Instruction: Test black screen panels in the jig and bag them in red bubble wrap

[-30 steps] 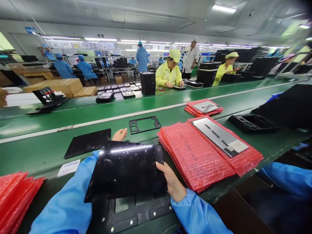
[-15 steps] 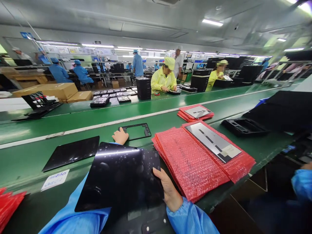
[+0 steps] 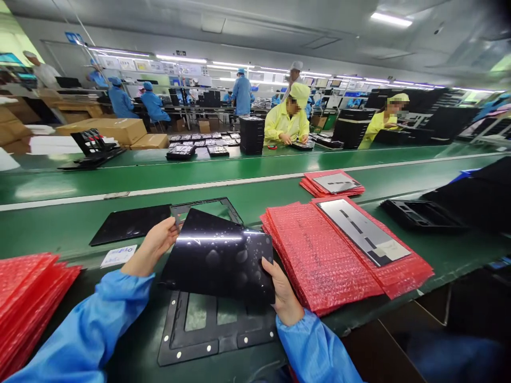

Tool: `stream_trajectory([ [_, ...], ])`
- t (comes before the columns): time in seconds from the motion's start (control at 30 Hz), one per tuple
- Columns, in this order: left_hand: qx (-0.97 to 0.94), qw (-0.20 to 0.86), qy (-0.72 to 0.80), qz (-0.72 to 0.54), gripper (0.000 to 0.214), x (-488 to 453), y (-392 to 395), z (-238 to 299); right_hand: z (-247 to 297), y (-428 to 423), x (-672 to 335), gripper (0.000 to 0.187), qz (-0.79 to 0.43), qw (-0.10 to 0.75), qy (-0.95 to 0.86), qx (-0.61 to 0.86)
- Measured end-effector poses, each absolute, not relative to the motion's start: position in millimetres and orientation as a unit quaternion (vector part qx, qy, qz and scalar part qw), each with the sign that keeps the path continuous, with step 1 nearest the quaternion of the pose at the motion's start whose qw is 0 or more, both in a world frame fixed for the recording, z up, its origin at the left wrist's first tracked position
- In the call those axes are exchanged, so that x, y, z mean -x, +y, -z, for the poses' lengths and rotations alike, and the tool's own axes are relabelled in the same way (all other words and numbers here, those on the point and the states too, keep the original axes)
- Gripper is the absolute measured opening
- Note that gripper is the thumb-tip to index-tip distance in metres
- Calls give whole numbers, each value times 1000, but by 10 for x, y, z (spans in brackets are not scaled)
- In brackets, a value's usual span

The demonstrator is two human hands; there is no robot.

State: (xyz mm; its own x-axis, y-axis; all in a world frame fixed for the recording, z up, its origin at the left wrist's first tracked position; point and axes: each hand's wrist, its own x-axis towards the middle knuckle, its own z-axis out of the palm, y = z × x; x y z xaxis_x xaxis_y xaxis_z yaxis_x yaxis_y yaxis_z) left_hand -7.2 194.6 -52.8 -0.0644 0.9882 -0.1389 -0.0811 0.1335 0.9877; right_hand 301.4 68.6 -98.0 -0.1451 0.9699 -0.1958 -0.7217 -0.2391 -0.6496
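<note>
Both my hands hold a glossy black display panel [image 3: 217,255], tilted above the green conveyor belt [image 3: 72,229]. My left hand [image 3: 155,246] grips its left edge, and my right hand [image 3: 282,293] holds its lower right corner area. Below the panel lies a black jig plate [image 3: 191,340] with white studs, partly hidden by it. Behind the panel, a black open frame [image 3: 229,209] is mostly covered. A second black panel [image 3: 130,224] lies flat left of my left hand.
Red bubble-wrap bags [image 3: 315,255] lie right of my right hand, with a silver plate [image 3: 361,231] on top. More red bags [image 3: 27,303] sit at the left. A black tray [image 3: 419,215] stands on the right. Workers in yellow gowns [image 3: 286,119] sit across the belt.
My left hand has moved from behind the panel to its left edge. The panel has risen and tilted away from the jig plate, uncovering the plate. My view has shifted slightly.
</note>
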Motion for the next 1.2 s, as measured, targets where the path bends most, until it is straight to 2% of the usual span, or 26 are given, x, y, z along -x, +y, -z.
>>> stream_trajectory([
  [0.17,-343,581,496,-546,22,299,1126,615,959,647,-3014,38,-691,610,-205,330],
  [0.33,-288,641,514,-492,31,240,545,667,794,631,-3020,47,-632,669,-160,357],
  [0.5,-257,709,501,-424,38,71,353,818,645,639,-3096,32,-626,643,-124,423],
  [0.6,-277,703,516,-403,41,1,336,903,652,640,-3131,30,-610,645,-162,431],
  [0.7,-393,613,578,-368,42,-9,350,975,712,626,-3140,32,-595,650,-185,436],
  [0.8,-551,400,653,-332,43,16,377,1012,759,575,-3128,35,-589,642,-194,451],
  [0.87,-592,316,662,-335,45,29,395,997,766,523,-3112,39,-592,634,-199,457],
  [0.93,-570,373,638,-359,50,25,410,946,766,465,-3097,45,-605,622,-200,456],
  [1.07,-388,669,475,-421,66,-17,416,803,812,364,-3107,54,-661,548,-227,459],
  [1.13,-334,732,410,-430,62,-34,404,766,874,329,-3139,55,-683,495,-253,473],
  [1.2,-341,737,397,-428,49,-38,383,779,952,310,-3176,55,-671,454,-296,506],
])
